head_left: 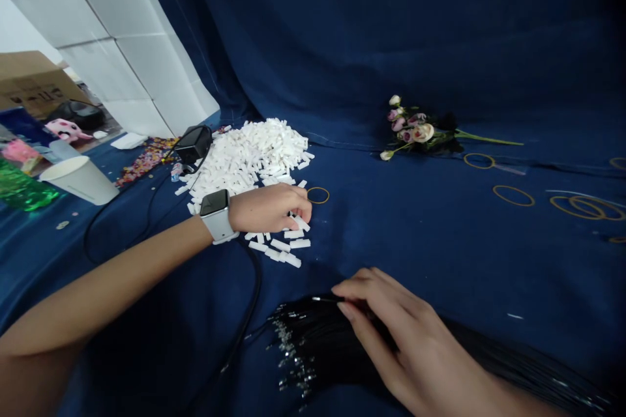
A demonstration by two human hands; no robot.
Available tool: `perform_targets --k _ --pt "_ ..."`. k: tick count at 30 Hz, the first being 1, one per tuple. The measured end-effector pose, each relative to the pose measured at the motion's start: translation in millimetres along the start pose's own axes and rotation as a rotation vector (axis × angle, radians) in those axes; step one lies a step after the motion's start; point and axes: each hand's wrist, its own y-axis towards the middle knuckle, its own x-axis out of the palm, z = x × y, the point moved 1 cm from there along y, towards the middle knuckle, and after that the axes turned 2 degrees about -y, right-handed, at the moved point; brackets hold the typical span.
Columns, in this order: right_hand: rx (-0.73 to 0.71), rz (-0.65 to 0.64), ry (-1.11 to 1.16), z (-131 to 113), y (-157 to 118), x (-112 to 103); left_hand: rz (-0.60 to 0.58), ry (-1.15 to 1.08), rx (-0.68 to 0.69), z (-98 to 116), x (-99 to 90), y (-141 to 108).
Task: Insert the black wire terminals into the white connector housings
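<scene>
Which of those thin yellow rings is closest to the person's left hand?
The lone ring just right of the left hand, near the white pieces. The other rings lie much farther right, near or past the green flower stem.

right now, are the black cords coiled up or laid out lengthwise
Laid out lengthwise: silvery tips cluster at one end of the black cords, and the strands run past the right hand toward the lower right.

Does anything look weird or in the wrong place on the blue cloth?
Two things look a bit odd to me. The black adapter sits at the edge of the heap of white pieces, where it seems not to belong. And the flowers lie loose on their side. I can't see anything clearly broken.
</scene>
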Motion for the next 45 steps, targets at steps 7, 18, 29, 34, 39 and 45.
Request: perform_targets --k 7,18,29,34,39,45 --pt "0.048 -0.011 0.061 0.8 1.4 -3.3 0.054 0.016 -0.084 10.1 -4.4 -10.7" --pt "0.071 -0.07 0.111 4.2 -1.9 0.9 0.23 0.066 -0.329 -8.6 -9.3 -17.3" --pt "0.098 -0.063 0.124 6.2 -3.2 -0.2 0.661 -0.203 -0.347 6.0 -20.3 -26.9" --pt "0.115 0.01 0.098 8.1 -0.2 -1.2 0.267 -0.697 -0.416 33.5 26.3 -39.6" --pt "0.085 0.045 0.045 11.3 -2.9 3.0 0.147 -1.002 -0.499 52.2 57.2 -49.5" --pt "0.052 0.043 -0.029 10.4 -7.0 7.7 0.163 -1.184 -0.534 53.1 66.3 -51.4"
